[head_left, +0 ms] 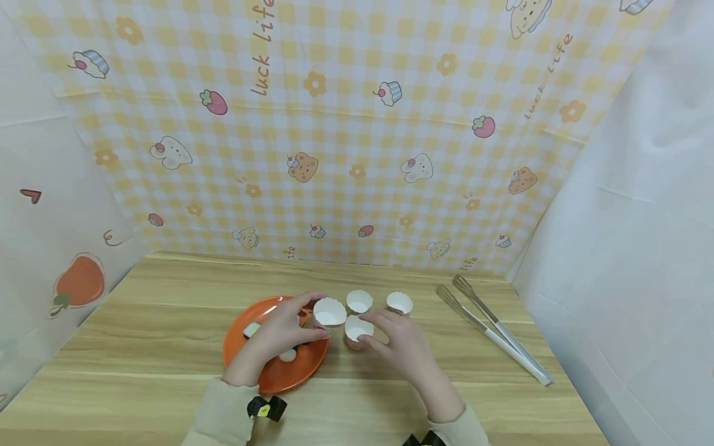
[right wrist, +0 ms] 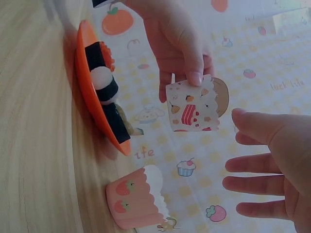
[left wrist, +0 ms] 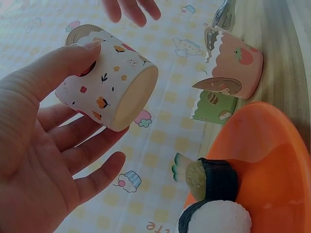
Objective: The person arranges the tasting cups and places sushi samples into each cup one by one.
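Observation:
My left hand (head_left: 279, 328) pinches a white paper baking cup (head_left: 329, 314) between thumb and fingers, lifted above the table beside the plate. Small flowers and a cake slice are printed on that cup (right wrist: 194, 107). My right hand (head_left: 406, 347) hovers by a pink paper baking cup (head_left: 359, 332), fingers apart; in the right wrist view, nothing lies between its fingers (right wrist: 257, 184). Strawberries decorate the pink cup (right wrist: 136, 199), which stands upright on the table. Behind it are another baking cup (head_left: 359, 301) and, to the right, one more (head_left: 399, 303).
An orange plate (head_left: 231, 350) lies partly under my left hand, bearing several sushi pieces (left wrist: 218, 177). Metal tongs (head_left: 504, 339) with pale handles lie at the right of the wooden table (head_left: 139, 334). A checked yellow cloth (head_left: 346, 136) hangs behind.

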`<state>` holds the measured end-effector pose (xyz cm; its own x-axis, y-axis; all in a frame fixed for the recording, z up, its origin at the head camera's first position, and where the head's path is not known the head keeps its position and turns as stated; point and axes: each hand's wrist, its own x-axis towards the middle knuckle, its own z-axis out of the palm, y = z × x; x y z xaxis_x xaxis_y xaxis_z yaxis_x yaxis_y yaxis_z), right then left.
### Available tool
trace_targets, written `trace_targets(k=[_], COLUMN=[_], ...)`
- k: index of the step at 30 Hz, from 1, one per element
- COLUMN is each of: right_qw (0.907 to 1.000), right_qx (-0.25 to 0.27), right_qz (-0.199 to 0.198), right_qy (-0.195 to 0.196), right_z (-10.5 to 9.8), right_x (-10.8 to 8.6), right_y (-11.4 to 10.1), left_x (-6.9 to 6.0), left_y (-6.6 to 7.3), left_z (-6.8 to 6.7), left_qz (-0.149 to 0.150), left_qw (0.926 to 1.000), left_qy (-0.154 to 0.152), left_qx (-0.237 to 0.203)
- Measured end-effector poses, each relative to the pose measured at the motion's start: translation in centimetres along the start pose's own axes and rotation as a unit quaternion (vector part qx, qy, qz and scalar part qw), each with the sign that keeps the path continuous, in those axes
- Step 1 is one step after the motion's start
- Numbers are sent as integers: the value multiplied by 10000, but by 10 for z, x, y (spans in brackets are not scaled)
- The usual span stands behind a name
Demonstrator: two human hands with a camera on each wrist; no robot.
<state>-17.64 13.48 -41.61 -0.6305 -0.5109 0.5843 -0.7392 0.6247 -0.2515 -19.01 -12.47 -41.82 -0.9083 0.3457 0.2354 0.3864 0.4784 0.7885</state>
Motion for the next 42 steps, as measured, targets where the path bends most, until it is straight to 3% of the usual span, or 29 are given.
trace_targets(k=[14, 31, 42], right_qw=[9998, 9986, 9977], right_qx=[114, 174, 356], right_qz=[-155, -457, -519], right_qy=[19, 201, 265], right_z=[6, 19, 20], right_x=[1, -2, 0], right_y=[-8, -10, -13], left_x=[0, 1, 0], left_y=[1, 1, 3], left_z=[3, 9, 9], left_qz=[141, 374, 331], left_qw=[9999, 9983, 9983], left_qy=[-16, -277, -296], left_qx=[-40, -358, -367])
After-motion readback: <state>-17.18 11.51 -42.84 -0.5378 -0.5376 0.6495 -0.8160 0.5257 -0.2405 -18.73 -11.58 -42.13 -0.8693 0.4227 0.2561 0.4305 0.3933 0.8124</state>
